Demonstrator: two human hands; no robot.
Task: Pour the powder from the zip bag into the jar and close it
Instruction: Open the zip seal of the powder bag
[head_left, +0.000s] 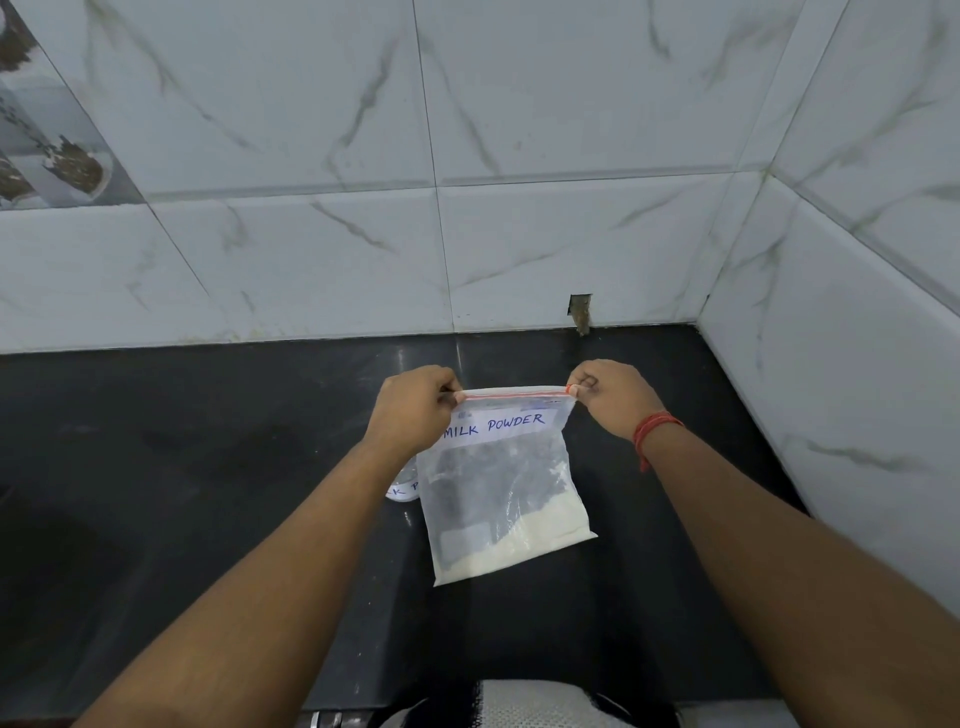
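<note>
A clear zip bag (506, 488) labelled "MILK POWDER" hangs upright above the black counter, with white powder settled along its bottom. Its red zip strip runs straight across the top. My left hand (413, 408) pinches the top left corner of the bag. My right hand (610, 397) pinches the top right corner at the zip's end. A small jar (402, 486) with a white label stands on the counter behind the bag's left edge, mostly hidden by my left forearm and the bag.
The black counter (208, 467) runs to a marble-tiled wall (467, 234) behind and another tiled wall (857, 338) on the right. A small notch (580, 312) sits at the back wall's base. A red thread band circles my right wrist.
</note>
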